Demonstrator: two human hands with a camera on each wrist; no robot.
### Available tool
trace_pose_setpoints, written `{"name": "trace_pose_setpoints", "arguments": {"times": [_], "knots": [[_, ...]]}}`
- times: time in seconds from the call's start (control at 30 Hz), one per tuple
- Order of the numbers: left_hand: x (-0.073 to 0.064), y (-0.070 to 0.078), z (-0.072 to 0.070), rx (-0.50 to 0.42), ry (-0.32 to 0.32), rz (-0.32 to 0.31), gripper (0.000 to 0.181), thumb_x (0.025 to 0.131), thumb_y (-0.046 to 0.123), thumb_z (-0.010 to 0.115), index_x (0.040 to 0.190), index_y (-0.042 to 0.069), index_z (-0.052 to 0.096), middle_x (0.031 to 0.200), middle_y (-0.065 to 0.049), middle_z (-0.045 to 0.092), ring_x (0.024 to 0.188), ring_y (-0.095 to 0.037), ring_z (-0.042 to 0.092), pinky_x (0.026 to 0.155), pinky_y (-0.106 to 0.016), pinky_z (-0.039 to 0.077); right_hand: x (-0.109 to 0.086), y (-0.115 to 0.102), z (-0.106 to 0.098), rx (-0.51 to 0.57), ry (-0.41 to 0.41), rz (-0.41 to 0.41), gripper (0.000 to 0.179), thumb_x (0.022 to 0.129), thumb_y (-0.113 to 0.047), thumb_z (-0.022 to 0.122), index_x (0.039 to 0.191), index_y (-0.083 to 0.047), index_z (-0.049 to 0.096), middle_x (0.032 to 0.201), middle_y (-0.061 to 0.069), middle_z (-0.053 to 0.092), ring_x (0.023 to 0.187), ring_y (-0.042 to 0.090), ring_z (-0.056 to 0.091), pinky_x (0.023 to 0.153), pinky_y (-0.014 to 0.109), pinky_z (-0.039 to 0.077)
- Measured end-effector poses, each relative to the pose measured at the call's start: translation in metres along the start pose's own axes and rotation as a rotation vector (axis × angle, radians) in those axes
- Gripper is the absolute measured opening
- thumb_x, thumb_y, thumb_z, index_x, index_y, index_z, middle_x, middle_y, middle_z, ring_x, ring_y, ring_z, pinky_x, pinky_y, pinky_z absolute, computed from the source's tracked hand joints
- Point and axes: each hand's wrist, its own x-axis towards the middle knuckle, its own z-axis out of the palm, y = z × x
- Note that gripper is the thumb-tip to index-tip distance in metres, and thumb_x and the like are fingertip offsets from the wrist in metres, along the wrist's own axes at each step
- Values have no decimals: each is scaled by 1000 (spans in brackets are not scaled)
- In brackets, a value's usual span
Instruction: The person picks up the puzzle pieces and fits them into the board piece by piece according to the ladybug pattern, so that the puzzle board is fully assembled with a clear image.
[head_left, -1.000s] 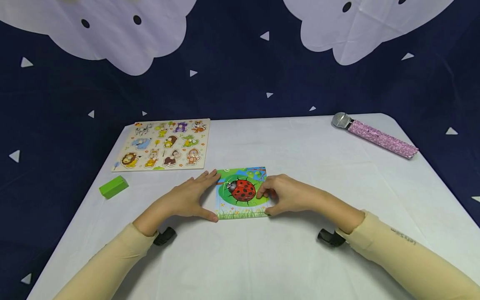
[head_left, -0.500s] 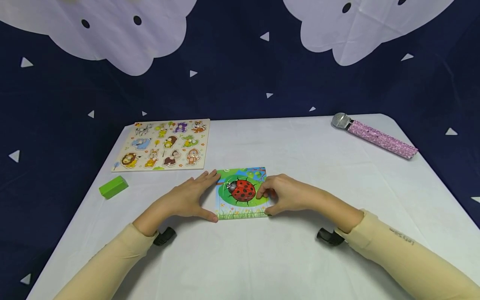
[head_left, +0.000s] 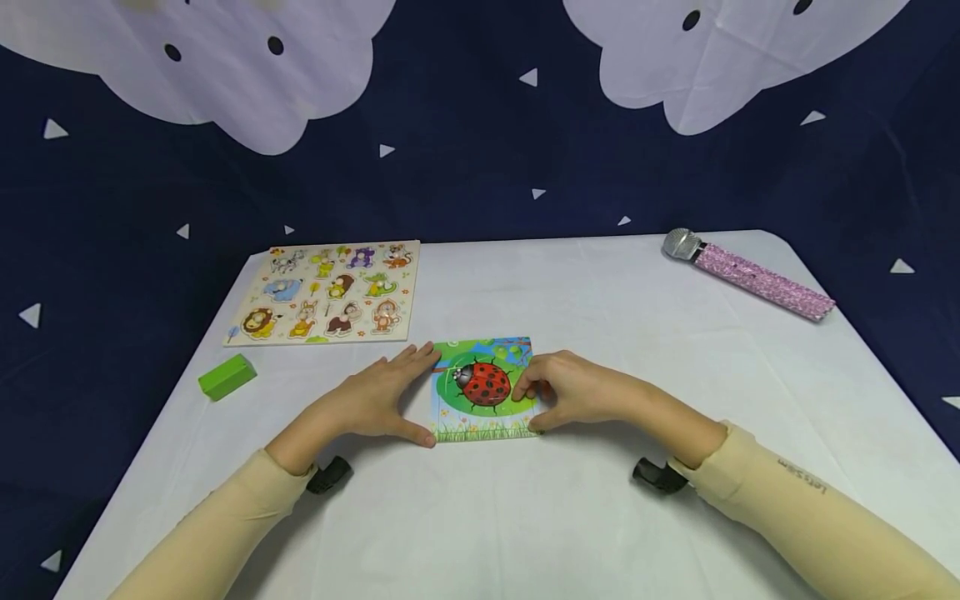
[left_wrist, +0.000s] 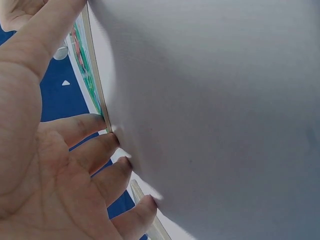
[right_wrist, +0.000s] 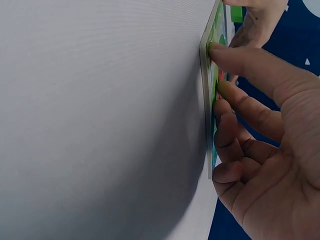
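Observation:
A square ladybug puzzle (head_left: pixel 483 423) lies flat on the white table, with a red ladybug on a green oval. My left hand (head_left: pixel 378 396) has its fingers spread against the puzzle's left edge, thumb at the near corner. In the left wrist view, the fingertips (left_wrist: pixel 112 142) touch the board's pale side and the tablecloth. My right hand (head_left: pixel 577 390) holds the puzzle's right side with curled fingers. Its thumb (right_wrist: pixel 240 60) lies at the near right corner and the index finger bends onto the picture beside the ladybug. The right hand covers part of the right edge.
An animal peg puzzle board (head_left: pixel 326 293) lies at the back left, with a green block (head_left: pixel 227 377) in front of it. A pink glittery microphone (head_left: pixel 757 279) lies at the back right. Behind the white table (head_left: pixel 487 533) hangs a dark blue cloth (head_left: pixel 465 108).

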Motion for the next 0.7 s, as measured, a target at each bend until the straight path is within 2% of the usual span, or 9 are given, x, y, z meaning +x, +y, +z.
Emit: {"name": "trace_pose_setpoints", "arguments": {"times": [0.3, 0.7], "knots": [[0, -1, 0, 4, -3, 3, 131, 73, 65, 92, 172, 12, 25, 181, -8, 18, 168, -37, 18, 131, -68, 22, 0, -1, 1, -5, 9, 5, 29, 83, -18, 92, 109, -12, 80, 95, -4, 70, 84, 4, 58, 77, 22, 52], [2, -4, 0, -5, 5, 16, 131, 74, 64, 93, 172, 10, 25, 181, -9, 19, 168, -37, 18, 132, -69, 20, 1, -2, 2, 41, 7, 59, 28, 85, -17, 91, 110, -12, 80, 99, -3, 71, 82, 4, 62, 75, 21, 55]]}}
